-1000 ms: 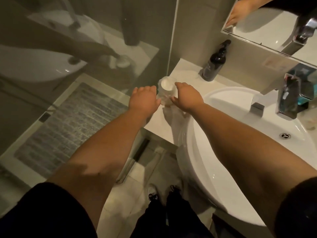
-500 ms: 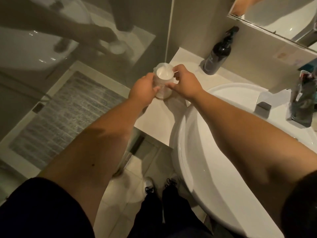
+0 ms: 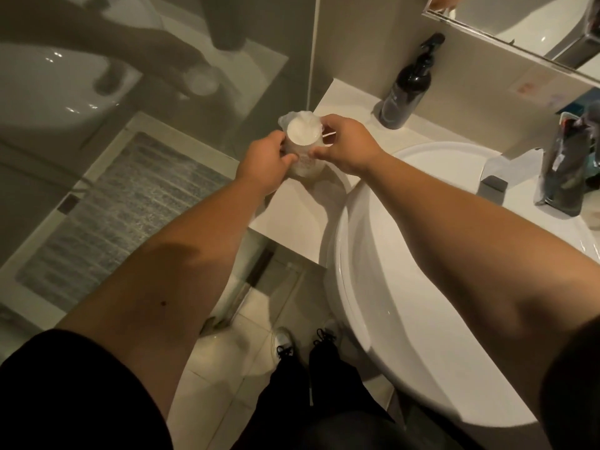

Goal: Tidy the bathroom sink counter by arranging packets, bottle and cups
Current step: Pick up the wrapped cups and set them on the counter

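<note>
Both hands meet over the left end of the counter [image 3: 292,209], close to its left edge beside the glass partition [image 3: 130,125]. Between them: a white cup [image 3: 302,134] wrapped in thin clear plastic, upright, mouth facing up. Cannot tell whether its base touches the counter or sits just above it.

Left hand [image 3: 264,164]: fingers curled around the cup's left side, thumb across the front, closed on it. Right hand [image 3: 345,146]: thumb and forefinger pinching the wrap at the cup's right rim, remaining fingers loosely bent; a lower fingertip touches the cup's side.

Dark pump bottle [image 3: 406,89] stands upright at the back of the counter against the wall, well apart from the cup, right of it.

White basin [image 3: 373,287] takes up the counter's right part, its rim just beside the right forearm. Dark packet [image 3: 561,170] stands upright on the basin's far rim near the right edge of view, under the mirror [image 3: 519,24].
</note>
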Available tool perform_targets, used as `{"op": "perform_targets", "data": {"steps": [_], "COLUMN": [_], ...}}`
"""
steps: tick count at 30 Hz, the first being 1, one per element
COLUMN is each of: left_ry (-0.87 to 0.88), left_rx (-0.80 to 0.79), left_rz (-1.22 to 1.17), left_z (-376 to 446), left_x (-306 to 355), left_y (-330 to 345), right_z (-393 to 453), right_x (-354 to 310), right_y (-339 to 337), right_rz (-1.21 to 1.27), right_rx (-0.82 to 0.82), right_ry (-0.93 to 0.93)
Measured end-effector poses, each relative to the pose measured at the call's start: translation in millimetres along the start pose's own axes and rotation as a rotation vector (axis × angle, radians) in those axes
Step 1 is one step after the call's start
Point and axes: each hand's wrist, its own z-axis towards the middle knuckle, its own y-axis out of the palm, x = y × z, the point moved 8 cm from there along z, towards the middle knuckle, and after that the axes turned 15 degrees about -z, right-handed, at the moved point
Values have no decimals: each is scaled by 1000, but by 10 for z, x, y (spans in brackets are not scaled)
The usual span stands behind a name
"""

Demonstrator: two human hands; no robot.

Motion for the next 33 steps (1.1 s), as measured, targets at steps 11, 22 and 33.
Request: {"op": "perform_targets", "data": {"steps": [11,22,33], "left_ry": [215,381,561], "left_rx": [-74,-266,-442], "left_rz": [88,201,197], "left_z": [-592,-1474,-2459], "left_x": [802,1450,2398], "left_y": [-107,1103,2570], "right_z": [-1017,-2462,-4113], "right_x": [-166,849,2043], "right_y": [-649,-780,-1126], "right_rz": [-20,-21,25], "right_rx": [172,239,366], "right_ry": [70,302,508]}}
